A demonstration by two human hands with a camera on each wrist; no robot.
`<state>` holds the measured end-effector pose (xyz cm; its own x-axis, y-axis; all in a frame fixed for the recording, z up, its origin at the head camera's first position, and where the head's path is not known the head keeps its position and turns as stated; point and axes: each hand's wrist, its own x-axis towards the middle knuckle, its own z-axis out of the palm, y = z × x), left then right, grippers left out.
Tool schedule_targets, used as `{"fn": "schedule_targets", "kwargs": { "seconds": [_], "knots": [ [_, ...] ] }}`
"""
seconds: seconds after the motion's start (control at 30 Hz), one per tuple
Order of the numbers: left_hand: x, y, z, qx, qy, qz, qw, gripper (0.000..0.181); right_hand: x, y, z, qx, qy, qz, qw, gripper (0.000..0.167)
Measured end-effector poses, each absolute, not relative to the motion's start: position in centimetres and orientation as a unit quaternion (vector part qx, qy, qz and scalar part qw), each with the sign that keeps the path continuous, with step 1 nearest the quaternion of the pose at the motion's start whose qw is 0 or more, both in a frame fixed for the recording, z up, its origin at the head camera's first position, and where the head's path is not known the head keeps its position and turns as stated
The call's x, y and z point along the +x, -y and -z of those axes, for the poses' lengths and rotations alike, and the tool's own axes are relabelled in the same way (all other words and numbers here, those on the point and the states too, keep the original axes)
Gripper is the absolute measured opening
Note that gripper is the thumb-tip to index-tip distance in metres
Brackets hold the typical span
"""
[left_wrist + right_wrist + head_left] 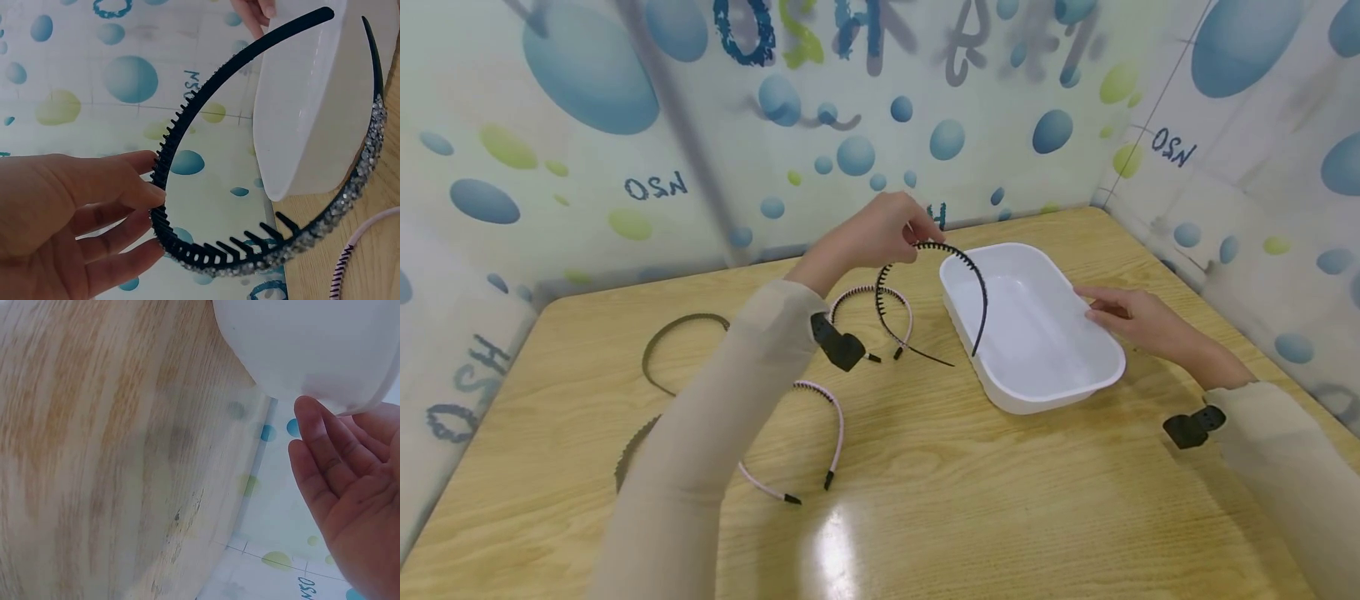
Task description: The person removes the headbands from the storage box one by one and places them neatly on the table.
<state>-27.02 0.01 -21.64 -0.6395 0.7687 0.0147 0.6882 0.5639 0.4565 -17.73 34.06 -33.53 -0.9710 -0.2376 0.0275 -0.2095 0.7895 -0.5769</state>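
Observation:
A black toothed headband (983, 292) with silvery glitter on its outer face hangs from my left hand (883, 229), tips pointing down. Thumb and fingers pinch the headband at its curved top, plainly seen in the left wrist view, where the glitter band (369, 150) and comb teeth show. A white rectangular plastic basin (1007, 398) stands just right of the headband. My right hand (1138, 321) touches the basin's right rim, its fingers fairly straight against the outer wall in the right wrist view. The thumb is partly hidden there behind the rim.
On the wooden table (940, 492) lie a pink headband (841, 433) and another pale pink headband (910, 317). Further left are a brownish headband (651, 350) and a wavy-edged one (628, 450), partly behind my left sleeve. Patterned walls (880, 108) border the table.

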Motion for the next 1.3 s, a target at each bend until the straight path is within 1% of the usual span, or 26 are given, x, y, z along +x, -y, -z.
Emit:
{"fn": "schedule_targets", "kwargs": {
  "seconds": [0.33,0.57,0.7,1.03,1.3],
  "knots": [
    [-26.7,1.8,23.2,0.413,-0.88,-0.202,0.119,0.041,-17.8,-34.2,33.7,-0.115,-0.944,0.308,0.031,0.045],
    [-26.5,2.6,24.8,0.415,-0.874,-0.21,0.14,0.039,-17.8,-34.1,33.7,-0.111,-0.946,0.303,0.034,0.046],
    [-26.4,2.8,25.8,0.419,-0.869,-0.213,0.154,0.04,-17.8,-34.2,33.7,-0.11,-0.945,0.305,0.034,0.046],
    [-25.7,3.0,27.9,0.442,-0.86,-0.195,0.165,0.041,-17.7,-34.2,33.7,-0.106,-0.944,0.31,0.039,0.046],
    [-25.2,2.8,29.3,0.433,-0.861,-0.187,0.188,0.041,-17.7,-34.1,33.7,-0.109,-0.946,0.304,0.033,0.046]
  ]
}}
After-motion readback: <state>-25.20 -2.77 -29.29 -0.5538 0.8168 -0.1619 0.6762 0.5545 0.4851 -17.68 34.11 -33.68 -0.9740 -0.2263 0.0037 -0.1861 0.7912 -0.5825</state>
